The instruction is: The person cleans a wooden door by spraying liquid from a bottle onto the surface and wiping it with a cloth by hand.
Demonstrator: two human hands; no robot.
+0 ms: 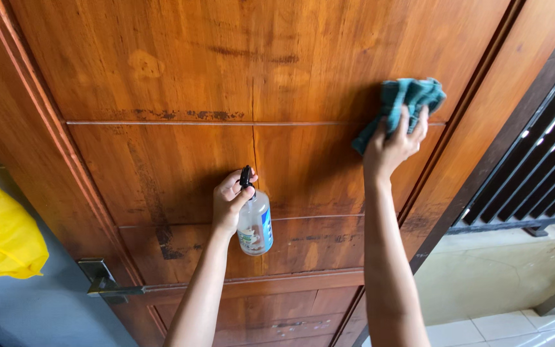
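At 1 o'clock on wooden door (181, 83), right hand (394, 146) presses teal cloth (401, 106) flat, mid-wipe; left hand (228, 202) grips clear spray bottle (255, 222) at ctr. Next prob needs sweeping cloth over panel w/ steady pressure

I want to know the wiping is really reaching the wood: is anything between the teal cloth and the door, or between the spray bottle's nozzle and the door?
Nothing visible. The right hand presses the teal cloth flat against the wooden door. The left hand holds the spray bottle close before the panel, with only open air in between.
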